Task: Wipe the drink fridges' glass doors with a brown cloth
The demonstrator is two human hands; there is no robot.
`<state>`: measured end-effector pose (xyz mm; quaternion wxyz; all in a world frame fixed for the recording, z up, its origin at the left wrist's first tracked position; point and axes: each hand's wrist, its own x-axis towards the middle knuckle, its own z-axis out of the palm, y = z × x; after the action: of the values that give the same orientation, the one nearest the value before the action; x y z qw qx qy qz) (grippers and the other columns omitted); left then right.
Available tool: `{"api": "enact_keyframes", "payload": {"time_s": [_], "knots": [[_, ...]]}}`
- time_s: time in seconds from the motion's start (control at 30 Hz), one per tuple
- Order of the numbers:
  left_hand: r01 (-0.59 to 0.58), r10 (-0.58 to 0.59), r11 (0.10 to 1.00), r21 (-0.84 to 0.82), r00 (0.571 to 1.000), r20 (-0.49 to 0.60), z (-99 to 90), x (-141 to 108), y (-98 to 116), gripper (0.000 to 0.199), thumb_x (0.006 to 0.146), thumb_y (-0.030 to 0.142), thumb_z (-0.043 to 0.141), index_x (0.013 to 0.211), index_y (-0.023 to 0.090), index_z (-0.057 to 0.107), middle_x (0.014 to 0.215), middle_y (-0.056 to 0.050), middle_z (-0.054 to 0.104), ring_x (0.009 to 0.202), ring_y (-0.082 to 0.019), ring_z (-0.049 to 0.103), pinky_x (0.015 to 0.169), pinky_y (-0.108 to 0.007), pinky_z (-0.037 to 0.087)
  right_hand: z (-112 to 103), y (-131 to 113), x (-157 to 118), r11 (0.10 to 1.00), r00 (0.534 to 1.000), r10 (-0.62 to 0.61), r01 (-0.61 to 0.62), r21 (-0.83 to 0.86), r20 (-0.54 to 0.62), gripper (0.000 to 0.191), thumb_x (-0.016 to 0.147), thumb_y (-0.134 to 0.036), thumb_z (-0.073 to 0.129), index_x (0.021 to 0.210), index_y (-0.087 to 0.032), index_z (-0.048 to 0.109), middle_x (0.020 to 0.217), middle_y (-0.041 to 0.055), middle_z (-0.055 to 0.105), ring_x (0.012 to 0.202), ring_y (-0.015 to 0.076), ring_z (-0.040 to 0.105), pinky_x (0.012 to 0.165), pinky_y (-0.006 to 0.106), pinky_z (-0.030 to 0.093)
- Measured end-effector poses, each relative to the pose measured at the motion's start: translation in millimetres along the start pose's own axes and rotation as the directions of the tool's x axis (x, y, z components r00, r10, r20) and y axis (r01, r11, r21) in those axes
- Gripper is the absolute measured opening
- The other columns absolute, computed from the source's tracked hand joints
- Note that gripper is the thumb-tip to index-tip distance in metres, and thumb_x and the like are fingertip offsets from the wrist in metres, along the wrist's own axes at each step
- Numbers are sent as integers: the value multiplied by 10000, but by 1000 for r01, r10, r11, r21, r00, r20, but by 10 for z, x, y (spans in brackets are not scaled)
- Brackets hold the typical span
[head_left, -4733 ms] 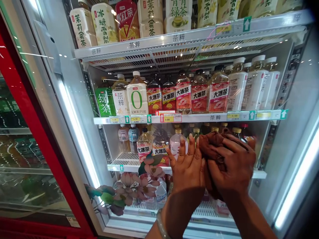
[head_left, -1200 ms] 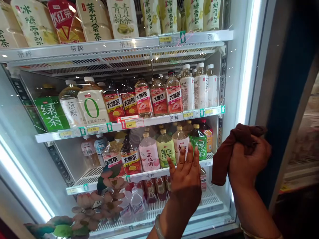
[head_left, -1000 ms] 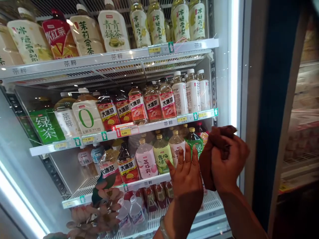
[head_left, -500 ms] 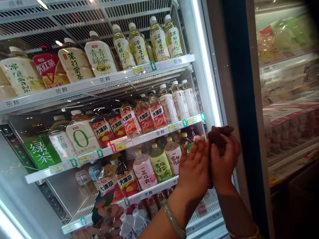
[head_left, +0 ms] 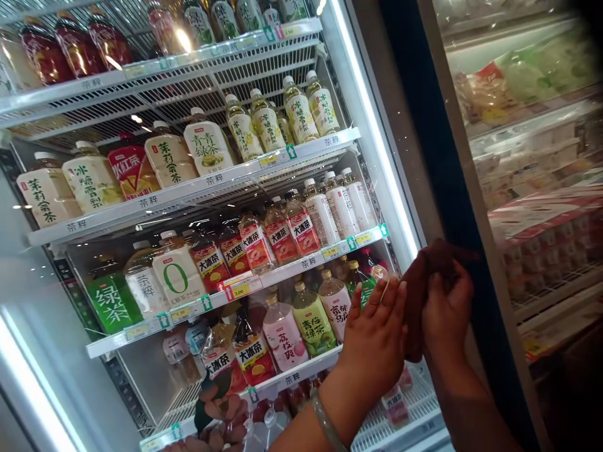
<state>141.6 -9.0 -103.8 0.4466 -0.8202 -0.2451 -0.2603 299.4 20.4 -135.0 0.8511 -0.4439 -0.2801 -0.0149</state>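
Observation:
My left hand (head_left: 374,333), with a pale bangle at the wrist, is raised with its fingers stretched out in front of the fridge's glass. Just right of it, my right hand (head_left: 450,307) has its fingers bent round a dark brown cloth (head_left: 415,314). Part of the cloth hangs between the two hands, close beside the left fingers. Whether the left palm touches the glass cannot be made out. Behind the hands is a lit drinks fridge (head_left: 301,273) with bottles on its shelves.
Several rows of bottles (head_left: 178,276) stand on the tilted-looking shelves. A bright light strip (head_left: 377,132) and a dark frame (head_left: 436,144) run down right of them. Further right, a second cabinet holds bagged goods (head_left: 546,66) and packed cups (head_left: 541,245). Reflections cover the lower glass.
The view has shifted, so an upper shelf of bottles now shows. My right hand sits further right in the picture, and more of the cloth is visible between the hands.

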Motion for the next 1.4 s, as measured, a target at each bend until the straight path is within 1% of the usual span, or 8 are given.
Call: {"api": "enact_keyframes", "payload": {"time_s": [0.23, 0.47, 0.83, 0.93, 1.1, 1.17, 1.3, 1.4], "knots": [[52, -45, 996, 75, 995, -91, 86, 310, -174, 623, 1047, 373, 421, 1589, 67, 413, 1709, -105, 338, 1603, -252, 319, 1346, -485, -107, 38, -287, -201, 972, 943, -119, 47, 232, 310, 651, 938, -506, 575, 1537, -285, 449, 1666, 102, 349, 1564, 297, 331, 1300, 565, 263], [98, -95, 995, 9, 986, -139, -8, 459, -209, 626, 1035, 364, 479, 1603, 112, 399, 1689, -68, 394, 1620, -234, 277, 1364, -500, -60, 118, 43, -159, 968, 948, -247, 249, 15, 201, 676, 947, -431, 551, 1569, -237, 371, 1659, 171, 314, 1573, 313, 296, 1260, 647, 283], [259, -230, 962, 81, 937, -263, -243, 290, -704, 577, 1043, 257, 477, 1599, 120, 403, 1675, -42, 419, 1618, -193, 272, 1368, -419, -54, 344, -358, 116, 951, 951, -260, 283, -127, 169, 613, 837, -410, 567, 1425, -235, 577, 1547, 166, 456, 1505, 389, 380, 1257, 636, 296], [277, -231, 951, 141, 933, -276, -145, 276, -733, 595, 1030, 253, 485, 1599, 99, 401, 1691, -59, 384, 1624, -220, 257, 1370, -446, -56, 479, -479, 82, 889, 879, -417, 448, -99, 233, 581, 863, -447, 591, 1407, -243, 588, 1492, 157, 494, 1456, 380, 422, 1225, 645, 336], [285, -227, 941, 181, 931, -285, -89, 237, -668, 591, 1028, 281, 479, 1588, 99, 430, 1711, -53, 336, 1628, -237, 249, 1375, -447, -41, 325, -292, -22, 681, 632, -645, 730, -51, 429, 470, 911, -360, 574, 1376, -292, 584, 1386, 96, 576, 1359, 324, 527, 1192, 636, 389], [280, -221, 942, 183, 931, -290, -85, 231, -661, 589, 1026, 281, 479, 1588, 108, 434, 1712, -52, 333, 1621, -235, 269, 1376, -445, -31, 293, -252, 118, 664, 639, -650, 741, -101, 412, 436, 908, -358, 569, 1336, -288, 608, 1353, 96, 602, 1311, 334, 566, 1193, 664, 376], [289, -226, 941, 174, 923, -312, -43, 236, -669, 595, 1008, 234, 486, 1588, 109, 432, 1703, -51, 354, 1611, -230, 296, 1376, -447, -22, 525, -567, 406, 750, 769, -595, 636, -182, 235, 408, 858, -317, 602, 1261, -265, 638, 1316, 137, 631, 1313, 372, 568, 1138, 642, 425], [287, -225, 946, 148, 915, -334, -10, 198, -675, 524, 1007, 261, 509, 1506, 105, 551, 1658, -65, 444, 1616, -236, 279, 1380, -449, -5, 695, -794, 292, 687, 678, -664, 719, -99, 315, 442, 889, -281, 571, 1329, -253, 593, 1378, 136, 596, 1368, 358, 517, 1167, 622, 411]]}}
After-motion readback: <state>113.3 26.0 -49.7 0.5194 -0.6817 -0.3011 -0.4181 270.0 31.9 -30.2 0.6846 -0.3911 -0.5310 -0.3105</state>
